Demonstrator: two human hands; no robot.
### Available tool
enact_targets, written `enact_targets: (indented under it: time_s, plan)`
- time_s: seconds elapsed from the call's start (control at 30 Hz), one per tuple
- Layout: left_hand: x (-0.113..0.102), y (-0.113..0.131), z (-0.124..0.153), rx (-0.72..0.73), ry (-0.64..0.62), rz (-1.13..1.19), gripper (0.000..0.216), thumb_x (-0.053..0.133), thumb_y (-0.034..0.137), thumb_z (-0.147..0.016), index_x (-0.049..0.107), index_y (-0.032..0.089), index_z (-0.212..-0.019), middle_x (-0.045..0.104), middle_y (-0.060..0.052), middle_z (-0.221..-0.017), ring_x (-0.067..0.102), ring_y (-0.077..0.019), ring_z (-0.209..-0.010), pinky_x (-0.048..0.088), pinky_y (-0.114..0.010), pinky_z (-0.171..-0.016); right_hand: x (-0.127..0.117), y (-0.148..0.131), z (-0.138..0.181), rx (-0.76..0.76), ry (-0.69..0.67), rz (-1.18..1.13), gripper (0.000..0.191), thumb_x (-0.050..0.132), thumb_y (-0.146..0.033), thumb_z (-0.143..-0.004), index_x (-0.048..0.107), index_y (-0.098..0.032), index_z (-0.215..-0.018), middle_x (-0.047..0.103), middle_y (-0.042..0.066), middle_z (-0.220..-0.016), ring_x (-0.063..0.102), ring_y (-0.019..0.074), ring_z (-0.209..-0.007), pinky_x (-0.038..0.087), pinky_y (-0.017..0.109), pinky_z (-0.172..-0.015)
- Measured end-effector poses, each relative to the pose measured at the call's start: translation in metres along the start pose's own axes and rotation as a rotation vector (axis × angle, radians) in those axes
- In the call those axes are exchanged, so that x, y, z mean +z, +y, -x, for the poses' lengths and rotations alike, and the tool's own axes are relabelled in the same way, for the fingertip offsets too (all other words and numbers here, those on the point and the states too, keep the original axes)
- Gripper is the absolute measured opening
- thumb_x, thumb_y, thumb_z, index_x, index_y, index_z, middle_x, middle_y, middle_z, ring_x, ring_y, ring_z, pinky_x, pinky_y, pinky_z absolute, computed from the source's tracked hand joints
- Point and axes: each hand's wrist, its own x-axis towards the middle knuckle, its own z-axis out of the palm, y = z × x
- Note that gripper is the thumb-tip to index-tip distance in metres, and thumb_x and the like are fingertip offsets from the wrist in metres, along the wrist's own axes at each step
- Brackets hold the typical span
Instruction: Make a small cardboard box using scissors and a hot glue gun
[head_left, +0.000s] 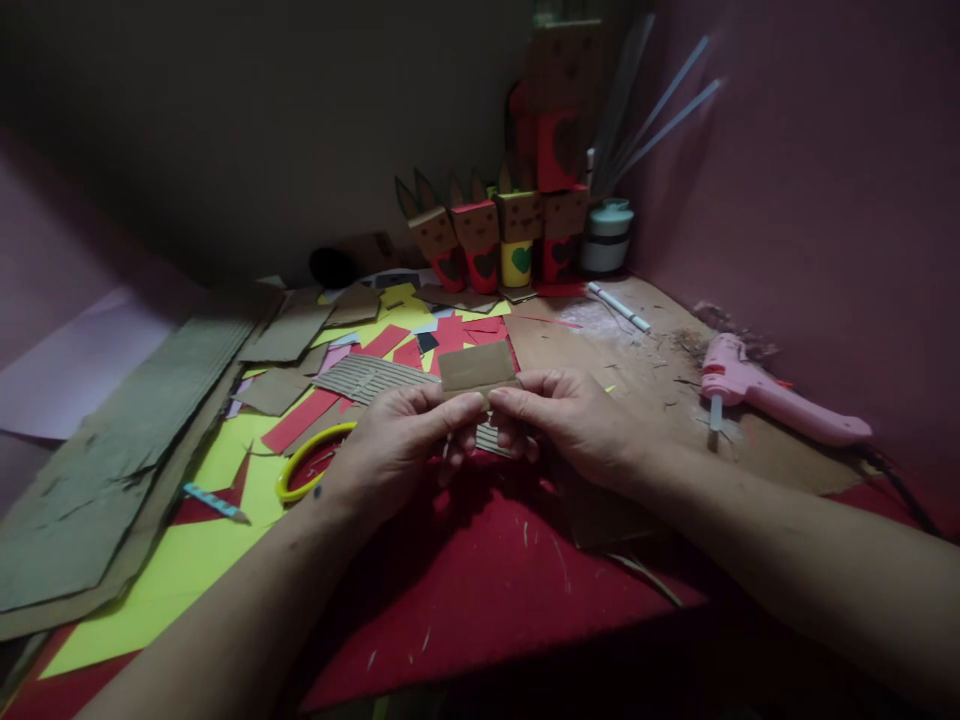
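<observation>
Dim pink walls enclosed a worktable littered with red and yellow paper offcuts. Landmark: the pink glue gun, which lay on its side at the table's right.

Cardboard piece: a small brown rectangle, held well to the left of the glue gun, above the red paper sheet. Its long axis ran left to right, and its flat face tilted up toward me, top edge pointing at the far wall.

My left hand pinched its lower left edge between thumb and fingers. My right hand, the nearer one to the glue gun, pinched the lower right edge likewise. Both grips were closed on the piece.

Yellow scissors handle: lay farther left of the glue gun than my left hand.

Cardboard figures: stood in a row beyond and left of the glue gun, by the back wall.
</observation>
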Motion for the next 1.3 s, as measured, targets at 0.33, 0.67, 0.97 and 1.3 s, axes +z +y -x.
enact_targets:
  time_s: [0.33,0.67,0.97,1.3]
  plan:
    - [0.0024,-0.0012,0.0008,0.009,0.064,0.033,0.024,0.079,0.031,-0.074,0.066,0.013,-0.064,0.061,0.002,-0.054,0.05,-0.0039,-0.042,0.037,-0.01,-0.039,0.0051,-0.0041,0.0061,0.074,-0.021,-0.154,0.024,0.077,-0.035,-0.078,0.07,-0.013,-0.072,0.059,-0.001,-0.056,0.049,0.0073,-0.047,0.036,0.021,-0.046]
    - [-0.0001,-0.0019,-0.0016,-0.003,0.036,-0.01,0.031,0.077,0.035,-0.076,0.057,0.016,-0.061,0.053,0.003,-0.048,0.041,-0.0057,-0.038,0.031,-0.015,-0.036,0.003,-0.0047,0.0039,0.093,-0.006,-0.203,0.024,0.083,-0.034,-0.071,0.07,-0.013,-0.071,0.062,-0.001,-0.058,0.053,0.0077,-0.048,0.039,0.02,-0.046]
    - [0.0019,-0.0011,0.0007,-0.048,-0.007,-0.061,0.029,0.075,0.035,-0.078,0.059,0.016,-0.064,0.052,0.003,-0.046,0.041,-0.0068,-0.037,0.033,-0.017,-0.037,0.003,-0.0042,0.0048,0.141,0.028,-0.186,0.019,0.081,-0.028,-0.071,0.07,-0.013,-0.073,0.061,-0.002,-0.056,0.05,0.0072,-0.044,0.035,0.019,-0.039]
    - [-0.002,-0.0058,-0.0028,-0.054,-0.041,0.038,0.023,0.076,0.035,-0.078,0.063,0.016,-0.073,0.055,0.002,-0.054,0.044,-0.0078,-0.043,0.031,-0.02,-0.043,0.0054,-0.0021,0.003,0.072,0.04,-0.301,0.023,0.084,-0.031,-0.07,0.071,-0.014,-0.077,0.06,-0.002,-0.059,0.05,0.0077,-0.05,0.041,0.021,-0.048]
